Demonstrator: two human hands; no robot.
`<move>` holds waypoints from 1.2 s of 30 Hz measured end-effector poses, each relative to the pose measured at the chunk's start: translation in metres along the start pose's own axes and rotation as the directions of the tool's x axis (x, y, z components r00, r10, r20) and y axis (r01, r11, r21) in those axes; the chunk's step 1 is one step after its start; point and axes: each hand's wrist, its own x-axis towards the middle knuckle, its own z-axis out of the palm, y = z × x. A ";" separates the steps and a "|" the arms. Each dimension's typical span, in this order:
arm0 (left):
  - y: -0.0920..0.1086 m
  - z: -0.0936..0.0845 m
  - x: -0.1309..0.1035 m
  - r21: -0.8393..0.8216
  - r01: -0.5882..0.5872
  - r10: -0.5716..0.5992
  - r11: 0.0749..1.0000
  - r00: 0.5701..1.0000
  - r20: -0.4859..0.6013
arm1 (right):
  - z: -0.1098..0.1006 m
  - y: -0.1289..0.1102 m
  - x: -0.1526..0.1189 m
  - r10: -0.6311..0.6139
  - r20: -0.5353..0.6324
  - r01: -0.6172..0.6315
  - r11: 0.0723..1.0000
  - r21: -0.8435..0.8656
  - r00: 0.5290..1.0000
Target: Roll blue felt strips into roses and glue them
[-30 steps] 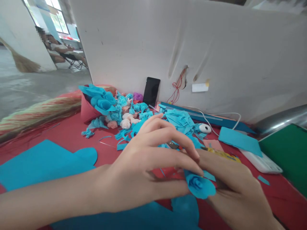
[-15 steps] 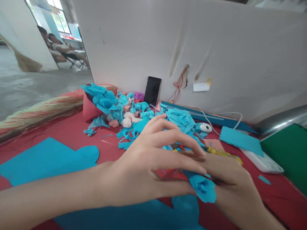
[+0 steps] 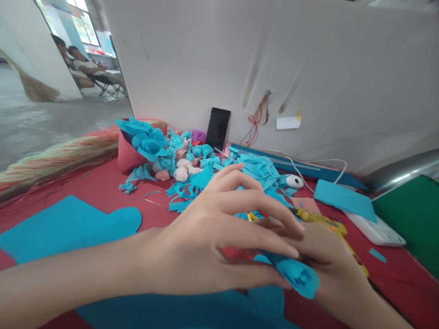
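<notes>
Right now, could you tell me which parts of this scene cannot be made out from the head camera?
- Right hand: its fingers, mostly covered by the left hand.
- Blue paper roll: its inner end, hidden between both hands.
- Yellow tool: largely behind the right hand; type unclear.
- Blue sheet: cut off by the left edge.
- People far left: too small.

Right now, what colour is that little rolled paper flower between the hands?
Bright blue: the rolled paper flower shows plainly in the head view, against the red table.
</notes>
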 end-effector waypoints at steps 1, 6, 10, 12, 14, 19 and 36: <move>0.000 0.000 0.000 -0.001 0.001 -0.001 1.000 1.000 0.005 | 0.000 0.000 0.000 0.003 0.012 -0.003 1.000 0.004 1.000; 0.001 0.001 -0.002 0.018 -0.008 0.008 1.000 1.000 0.013 | -0.002 0.001 -0.003 0.019 0.031 -0.021 0.999 0.040 0.999; 0.000 0.000 -0.002 0.019 -0.019 0.019 1.000 1.000 0.003 | -0.001 0.000 -0.004 0.029 0.032 -0.031 0.998 0.057 0.999; -0.001 0.001 -0.001 0.001 -0.009 0.009 1.000 1.000 0.003 | 0.000 -0.001 -0.003 0.029 0.039 -0.031 0.998 0.055 0.999; -0.001 0.001 0.000 -0.016 0.005 -0.005 1.000 1.000 -0.006 | 0.000 -0.003 -0.001 0.021 0.038 -0.023 0.998 0.055 0.999; -0.002 0.003 -0.001 -0.018 0.026 -0.027 0.999 1.000 -0.016 | -0.003 0.000 0.001 0.053 0.020 -0.054 0.998 0.022 0.998; -0.001 0.007 -0.004 -0.141 0.176 -0.182 0.974 0.983 -0.033 | -0.001 0.004 -0.003 0.094 0.002 -0.094 0.988 0.120 0.996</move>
